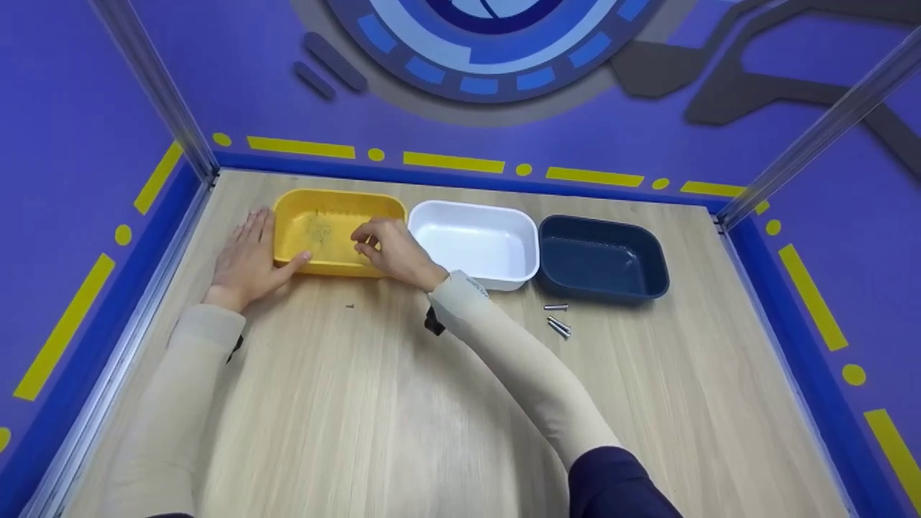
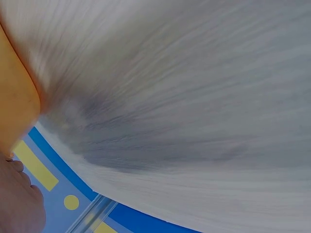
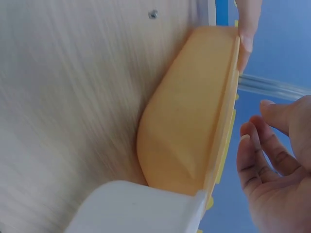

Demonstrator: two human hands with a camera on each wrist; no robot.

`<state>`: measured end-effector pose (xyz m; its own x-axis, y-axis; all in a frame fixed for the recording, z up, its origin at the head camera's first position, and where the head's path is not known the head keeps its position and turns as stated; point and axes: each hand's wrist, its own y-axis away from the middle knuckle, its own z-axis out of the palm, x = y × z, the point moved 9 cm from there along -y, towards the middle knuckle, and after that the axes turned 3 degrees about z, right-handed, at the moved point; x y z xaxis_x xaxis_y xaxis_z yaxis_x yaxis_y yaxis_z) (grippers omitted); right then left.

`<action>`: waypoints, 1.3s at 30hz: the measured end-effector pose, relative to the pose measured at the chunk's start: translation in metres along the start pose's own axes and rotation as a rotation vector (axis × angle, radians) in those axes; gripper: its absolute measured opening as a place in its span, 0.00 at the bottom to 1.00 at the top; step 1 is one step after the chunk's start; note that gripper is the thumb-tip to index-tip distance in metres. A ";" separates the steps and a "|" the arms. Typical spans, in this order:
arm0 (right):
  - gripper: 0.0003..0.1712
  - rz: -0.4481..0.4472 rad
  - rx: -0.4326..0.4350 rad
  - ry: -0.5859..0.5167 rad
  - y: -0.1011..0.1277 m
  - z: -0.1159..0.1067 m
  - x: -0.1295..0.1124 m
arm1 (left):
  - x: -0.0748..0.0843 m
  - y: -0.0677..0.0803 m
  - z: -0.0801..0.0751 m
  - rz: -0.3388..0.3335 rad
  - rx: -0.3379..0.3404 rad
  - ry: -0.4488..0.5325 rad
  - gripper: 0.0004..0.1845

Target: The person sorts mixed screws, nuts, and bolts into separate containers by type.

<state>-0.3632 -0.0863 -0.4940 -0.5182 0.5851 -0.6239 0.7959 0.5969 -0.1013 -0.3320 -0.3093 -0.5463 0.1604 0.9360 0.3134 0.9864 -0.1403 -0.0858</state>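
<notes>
head: high above, looking forward and down over the table (image 1: 403, 403) | left wrist: skims low, close along the tabletop | right wrist: low, close beside yellow tub (image 3: 189, 121) | shared: that tub's wall

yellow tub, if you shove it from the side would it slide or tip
The yellow tub looks low, wide and flat-bottomed, so it would probably slide rather than tip. The wooden table seems smooth, offering little grip. It appears thin plastic holding only specks, likely light, and the left hand braces its side.

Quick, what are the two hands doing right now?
Left hand: open, resting against the yellow tub.
Right hand: open above the tub, holding nothing.
</notes>
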 end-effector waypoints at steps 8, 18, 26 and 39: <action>0.12 -0.085 0.000 -0.006 0.016 0.012 -0.010 | 0.001 0.000 -0.002 0.010 0.019 -0.004 0.63; 0.11 -0.126 0.014 -0.047 0.030 0.026 -0.012 | 0.001 -0.002 -0.002 0.014 0.019 0.014 0.63; 0.09 -0.134 0.034 -0.028 0.043 0.040 -0.014 | 0.002 0.001 -0.002 0.015 0.003 0.021 0.63; 0.12 -0.067 0.072 -0.056 0.054 0.060 -0.007 | 0.001 0.002 -0.002 0.014 0.011 0.032 0.62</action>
<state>-0.2980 -0.0912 -0.5411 -0.5542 0.5125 -0.6559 0.7818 0.5911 -0.1986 -0.3297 -0.3093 -0.5443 0.1757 0.9230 0.3422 0.9836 -0.1498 -0.1009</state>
